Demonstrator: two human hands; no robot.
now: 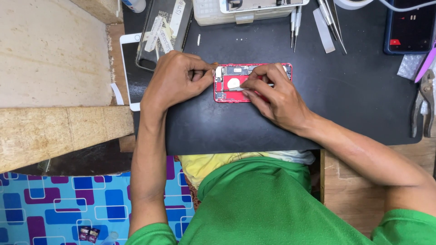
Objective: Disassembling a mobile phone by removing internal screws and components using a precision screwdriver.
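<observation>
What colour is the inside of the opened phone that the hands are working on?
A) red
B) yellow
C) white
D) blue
A: the opened phone on the black mat has a red frame and red inside, with the right hand holding a thin tool over it and the left hand steadying its end.
</observation>
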